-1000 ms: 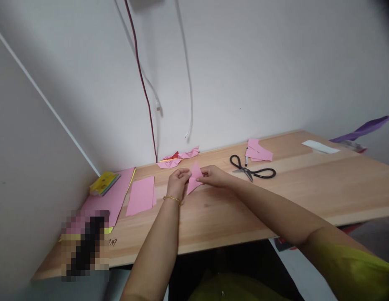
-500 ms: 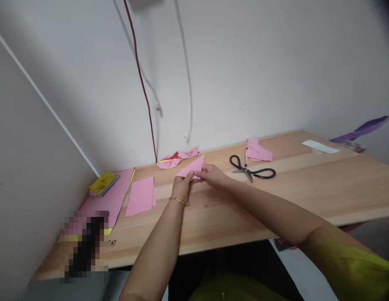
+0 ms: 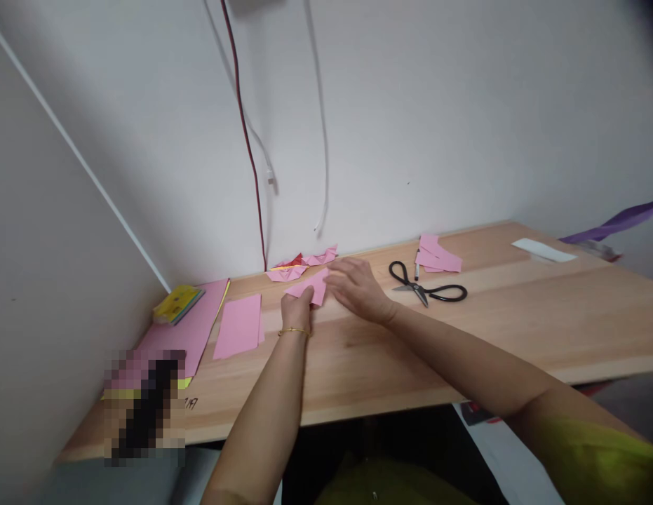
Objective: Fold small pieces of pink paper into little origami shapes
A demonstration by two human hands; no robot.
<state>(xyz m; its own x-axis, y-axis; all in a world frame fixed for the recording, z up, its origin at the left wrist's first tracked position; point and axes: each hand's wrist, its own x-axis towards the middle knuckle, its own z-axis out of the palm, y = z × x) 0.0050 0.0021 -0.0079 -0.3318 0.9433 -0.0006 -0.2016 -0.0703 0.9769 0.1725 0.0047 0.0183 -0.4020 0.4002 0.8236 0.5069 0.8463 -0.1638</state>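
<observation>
A small folded pink paper point(image 3: 316, 286) is held over the middle of the wooden table. My left hand point(image 3: 297, 308) grips its lower left part, thumb on top. At the paper's right edge is my right hand point(image 3: 360, 289), palm down, its fingers extended and slightly apart; whether the fingertips touch the paper is hard to tell. Just behind lie folded pink and red paper pieces point(image 3: 287, 272). Black-handled scissors point(image 3: 416, 287) rest with blades apart to the right of my right hand. Left of my left hand are flat pink sheets point(image 3: 239, 326).
Pink cut pieces point(image 3: 439, 256) and a pen point(image 3: 417, 265) lie behind the scissors on the table point(image 3: 389, 372). A white strip point(image 3: 544, 250) is at the far right. Large pink sheets point(image 3: 207, 330) carry a yellow pack point(image 3: 177, 304) at left. Cables point(image 3: 245, 133) hang along the wall.
My right hand has loosened its pinch and spread its fingers. The folded paper has tilted lower in my left hand. The whole view has shifted slightly.
</observation>
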